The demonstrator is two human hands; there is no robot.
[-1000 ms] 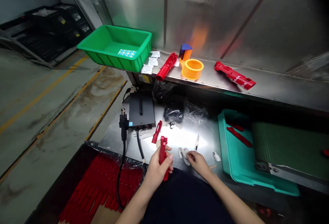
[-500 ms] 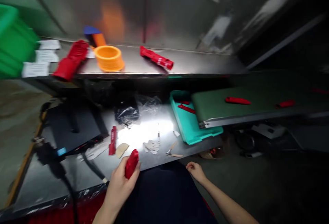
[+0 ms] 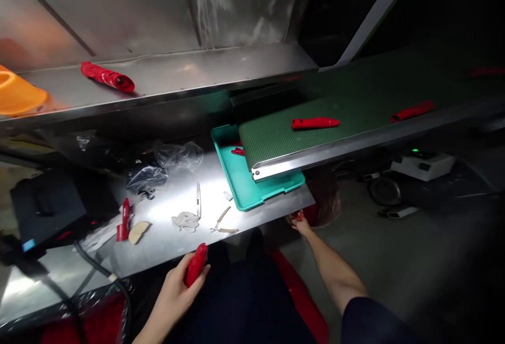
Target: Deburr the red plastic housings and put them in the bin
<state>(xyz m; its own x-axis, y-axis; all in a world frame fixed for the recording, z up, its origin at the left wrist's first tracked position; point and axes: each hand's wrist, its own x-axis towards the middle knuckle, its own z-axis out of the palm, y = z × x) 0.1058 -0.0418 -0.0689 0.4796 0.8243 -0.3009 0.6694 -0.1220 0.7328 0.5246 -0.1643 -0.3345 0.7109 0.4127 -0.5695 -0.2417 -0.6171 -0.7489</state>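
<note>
My left hand (image 3: 173, 291) is closed round a red plastic part (image 3: 196, 264) at the front edge of the steel table (image 3: 165, 244). My right hand (image 3: 299, 222) reaches down under the table's right end, below the teal tray (image 3: 236, 178), with its fingers pinched on a small red piece (image 3: 300, 216). A green conveyor belt (image 3: 355, 118) carries two red parts (image 3: 314, 122) toward the tray. On the table lie another small red part (image 3: 123, 219), a white rag (image 3: 184, 221) and small tools (image 3: 221, 220).
A black box with a cable (image 3: 47, 207) sits at the left of the table, with crumpled plastic bags (image 3: 158, 165) behind. The upper steel shelf (image 3: 177, 78) holds a red part (image 3: 106, 77) and an orange ring (image 3: 18, 97). A white device (image 3: 422, 164) stands on the floor at right.
The view has swung to the right. My right hand left the white rag and went down below the table's right end. My left hand drew the red part back to the table edge.
</note>
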